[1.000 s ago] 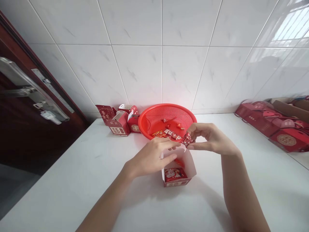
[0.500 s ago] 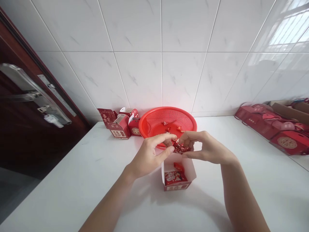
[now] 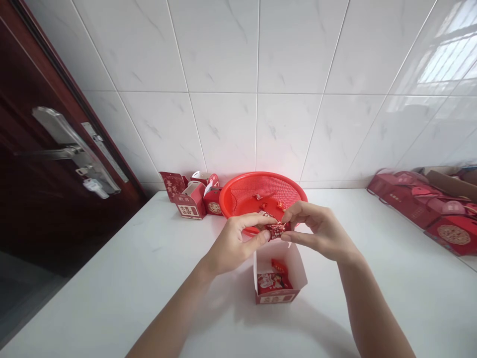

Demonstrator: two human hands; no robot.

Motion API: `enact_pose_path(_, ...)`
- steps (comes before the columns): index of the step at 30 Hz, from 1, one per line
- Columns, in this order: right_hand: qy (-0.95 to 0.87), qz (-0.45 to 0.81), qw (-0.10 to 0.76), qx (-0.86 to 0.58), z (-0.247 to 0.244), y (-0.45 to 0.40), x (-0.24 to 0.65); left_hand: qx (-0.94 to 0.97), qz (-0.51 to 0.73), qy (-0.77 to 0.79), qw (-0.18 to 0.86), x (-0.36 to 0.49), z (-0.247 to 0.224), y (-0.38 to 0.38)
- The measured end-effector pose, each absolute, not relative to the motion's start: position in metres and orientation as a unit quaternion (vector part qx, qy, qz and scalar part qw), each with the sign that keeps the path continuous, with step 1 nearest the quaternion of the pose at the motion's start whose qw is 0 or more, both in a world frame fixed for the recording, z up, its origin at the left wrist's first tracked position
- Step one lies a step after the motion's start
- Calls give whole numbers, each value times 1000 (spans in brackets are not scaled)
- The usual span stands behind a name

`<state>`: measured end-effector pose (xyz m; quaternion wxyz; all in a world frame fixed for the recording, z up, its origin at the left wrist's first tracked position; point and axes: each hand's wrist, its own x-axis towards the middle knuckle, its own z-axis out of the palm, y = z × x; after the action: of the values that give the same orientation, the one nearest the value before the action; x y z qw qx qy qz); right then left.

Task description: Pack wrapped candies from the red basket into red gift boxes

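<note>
Between my two hands, above the back edge of an open carton, is a candy in a shiny red wrapper (image 3: 276,230). My left hand (image 3: 238,241) pinches its left side, and my right hand (image 3: 316,231) grips its right end between thumb and fingers. Below stands the small red-and-white gift box (image 3: 300,271), open at the top, with a printed red packet (image 3: 270,282) and a smaller red-wrapped candy (image 3: 278,266) inside. Just behind my fingers, the red plastic basket (image 3: 229,194) holds several small wrapped candies (image 3: 280,205); its front is partly hidden by my hands.
Folded red gift boxes (image 3: 191,201) stand together left of the basket against the tiled wall (image 3: 223,134). More red boxes (image 3: 443,214) line the right side of the white tabletop (image 3: 149,278). A dark red door (image 3: 33,199) with a metal handle is at the left.
The view has shifted slightly, so the scene sits lower and more to the right. My fingers have shifted on the red wrapper, and my right hand's fingers are less curled around it.
</note>
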<state>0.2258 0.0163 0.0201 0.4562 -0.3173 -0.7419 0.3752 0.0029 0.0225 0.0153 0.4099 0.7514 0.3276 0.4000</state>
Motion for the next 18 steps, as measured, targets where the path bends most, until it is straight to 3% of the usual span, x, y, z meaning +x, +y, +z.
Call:
enact_pose_path(10,-742,371,457,-320,18,15,222,744,404,321,425,3,17,22)
enact_pose_path(18,-708,388,513,-291,11,16,211,712,451,303,445,4,15,24)
